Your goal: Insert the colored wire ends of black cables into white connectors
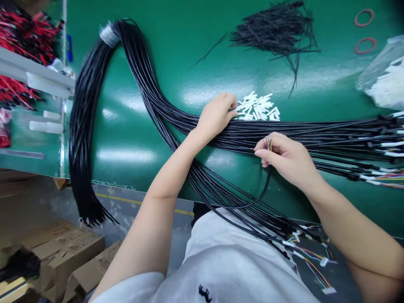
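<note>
My right hand (285, 158) is closed in a pinch on the end of one black cable (252, 202), whose thin coloured wires stick up between my fingers. That cable loops down toward my lap. My left hand (217, 113) rests on the big bundle of black cables (142, 88), its fingertips pinched at the edge of a small pile of white connector housings (257, 107); whether it grips one is hidden. The bundle runs across the green table (176, 46) and hangs over its near edge.
A heap of thin black ties (274, 27) lies at the back. Two red rubber bands (364, 31) and a clear bag of white parts (385, 78) sit at the right. Finished cable ends with white plugs (325, 263) hang by my lap. Cardboard boxes (63, 252) stand on the floor.
</note>
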Available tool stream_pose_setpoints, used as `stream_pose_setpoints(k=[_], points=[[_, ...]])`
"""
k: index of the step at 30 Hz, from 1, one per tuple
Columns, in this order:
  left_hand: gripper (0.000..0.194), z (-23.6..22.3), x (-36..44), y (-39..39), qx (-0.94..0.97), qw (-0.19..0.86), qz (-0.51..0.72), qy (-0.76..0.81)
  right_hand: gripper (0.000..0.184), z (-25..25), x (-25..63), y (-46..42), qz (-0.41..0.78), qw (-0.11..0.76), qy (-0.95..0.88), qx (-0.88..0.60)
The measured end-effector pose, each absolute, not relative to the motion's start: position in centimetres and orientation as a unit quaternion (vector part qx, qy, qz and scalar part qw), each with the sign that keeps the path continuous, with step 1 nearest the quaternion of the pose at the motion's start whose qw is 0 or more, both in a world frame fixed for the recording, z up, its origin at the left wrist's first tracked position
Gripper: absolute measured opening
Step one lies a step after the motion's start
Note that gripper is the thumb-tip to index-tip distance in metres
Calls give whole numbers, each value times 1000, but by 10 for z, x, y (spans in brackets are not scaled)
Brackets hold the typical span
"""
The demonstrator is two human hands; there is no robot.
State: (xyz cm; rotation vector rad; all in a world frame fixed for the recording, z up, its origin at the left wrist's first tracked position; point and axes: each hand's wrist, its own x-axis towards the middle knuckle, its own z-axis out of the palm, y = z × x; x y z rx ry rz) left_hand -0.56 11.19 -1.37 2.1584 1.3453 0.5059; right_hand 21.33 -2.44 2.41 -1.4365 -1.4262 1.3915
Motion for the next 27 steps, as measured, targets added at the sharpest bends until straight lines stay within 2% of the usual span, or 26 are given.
stream_pose_setpoints(k=[5, 8, 14, 16, 18, 20, 24, 27], points=[[8, -18, 2, 115, 820, 214, 129, 514, 11, 24, 213, -24, 543, 336, -547, -542], [8, -14, 0, 109, 813, 222, 129, 523, 11, 25, 213, -26, 548, 351, -530, -544], [27, -16, -7, 116, 792, 285, 199, 502, 5, 27, 213, -28, 517, 369, -530, -562], [22, -11, -7, 114, 776, 299, 248, 497, 5, 27, 213, -28, 487, 368, -539, -581], [14, 0, -4, 100, 737, 360, 299, 487, 6, 26, 213, -28, 445, 373, -554, -596], [9, 11, 1, 74, 674, 475, 331, 458, 9, 26, 213, -29, 395, 386, -579, -599], [28, 18, 15, 13, 509, 677, 331, 416, 11, 27, 211, -33, 331, 399, -627, -581], [34, 8, 22, -11, 410, 741, 333, 415, 16, 28, 208, -36, 302, 396, -655, -568]])
